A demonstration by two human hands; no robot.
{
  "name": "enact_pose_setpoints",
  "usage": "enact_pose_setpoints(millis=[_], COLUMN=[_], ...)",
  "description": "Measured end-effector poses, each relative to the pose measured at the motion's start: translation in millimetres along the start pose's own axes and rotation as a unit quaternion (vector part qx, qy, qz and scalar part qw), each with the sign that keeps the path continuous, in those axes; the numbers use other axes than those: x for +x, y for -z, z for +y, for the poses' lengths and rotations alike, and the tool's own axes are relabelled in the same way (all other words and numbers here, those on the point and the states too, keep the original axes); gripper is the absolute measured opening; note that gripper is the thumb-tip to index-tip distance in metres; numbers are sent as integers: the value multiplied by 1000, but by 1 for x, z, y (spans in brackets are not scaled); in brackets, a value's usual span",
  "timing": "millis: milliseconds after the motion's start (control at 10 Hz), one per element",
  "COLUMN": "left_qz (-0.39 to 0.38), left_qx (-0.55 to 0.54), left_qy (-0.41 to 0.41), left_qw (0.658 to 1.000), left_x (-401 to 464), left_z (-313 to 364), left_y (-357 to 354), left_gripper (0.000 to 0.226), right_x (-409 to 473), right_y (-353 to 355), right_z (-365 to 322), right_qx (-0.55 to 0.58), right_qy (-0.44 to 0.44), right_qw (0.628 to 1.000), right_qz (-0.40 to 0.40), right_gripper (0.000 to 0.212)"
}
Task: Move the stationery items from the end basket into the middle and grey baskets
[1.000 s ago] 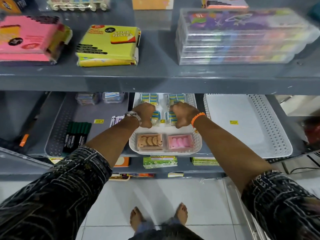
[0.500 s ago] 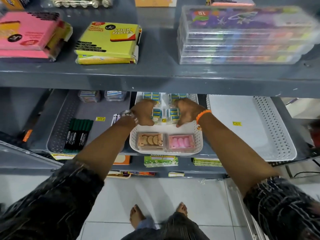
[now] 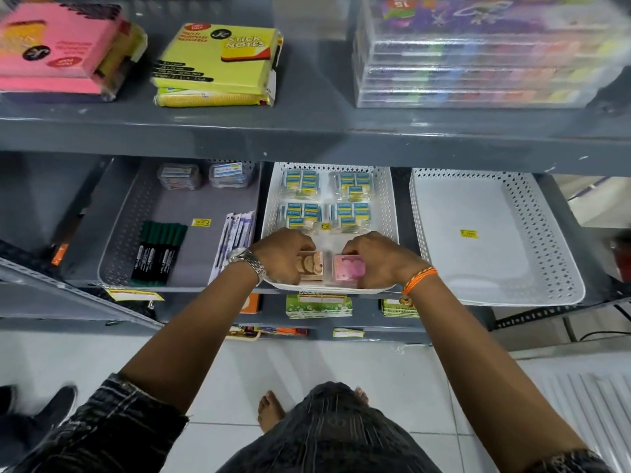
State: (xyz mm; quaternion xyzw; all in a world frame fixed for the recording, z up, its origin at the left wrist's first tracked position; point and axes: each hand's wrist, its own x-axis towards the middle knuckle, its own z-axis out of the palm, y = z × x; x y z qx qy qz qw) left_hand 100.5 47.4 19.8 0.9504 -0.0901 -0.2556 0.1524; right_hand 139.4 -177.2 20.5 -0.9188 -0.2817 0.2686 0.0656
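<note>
Three baskets sit on the lower shelf. The grey basket (image 3: pixel 112 240) on the left holds green markers (image 3: pixel 158 249), a pen packet (image 3: pixel 235 240) and two small clear boxes (image 3: pixel 205 175). The white middle basket (image 3: pixel 389 206) holds several blue-and-yellow eraser packs (image 3: pixel 326 199) at the back. At its front lie a tan eraser box (image 3: pixel 312 264) and a pink eraser box (image 3: pixel 348 268). My left hand (image 3: pixel 281 256) is closed on the tan box. My right hand (image 3: pixel 379 259) is closed on the pink box. The white end basket (image 3: pixel 546 240) on the right holds only a yellow price sticker.
The upper shelf edge (image 3: pixel 307 138) overhangs the baskets, carrying pink (image 3: pixel 58 49) and yellow sticky-note packs (image 3: pixel 218 63) and stacked clear cases (image 3: pixel 478 52). Lower shelves hold green packets (image 3: pixel 319 305). A bare foot (image 3: pixel 269 409) stands on the tiled floor; a dark shoe (image 3: pixel 51 404) is at left.
Both hands have come back from the eraser packs in the middle of the white basket to its front, and now close on the tan and pink boxes.
</note>
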Motion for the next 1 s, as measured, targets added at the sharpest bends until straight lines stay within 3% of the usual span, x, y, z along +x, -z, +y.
enact_pose_setpoints(millis=[200,700,800,1000], left_qz=[23,35,24,23], left_qx=[18,35,24,-99], left_qy=[-13,1,11,55], left_qw=[999,999,999,993], left_x=[0,-2,-2,-8], left_z=[2,6,9,9], left_y=[-6,-8,-7,0], left_gripper=[48,44,46,83], right_x=[2,6,5,-11], right_y=[0,-8,-7,10], right_z=[1,8,7,16], right_qx=[-5,-53,-29,131], right_qy=[11,57,57,26], right_qw=[1000,996,997,990], right_qz=[17,52,34,51], right_gripper=[56,53,61,91])
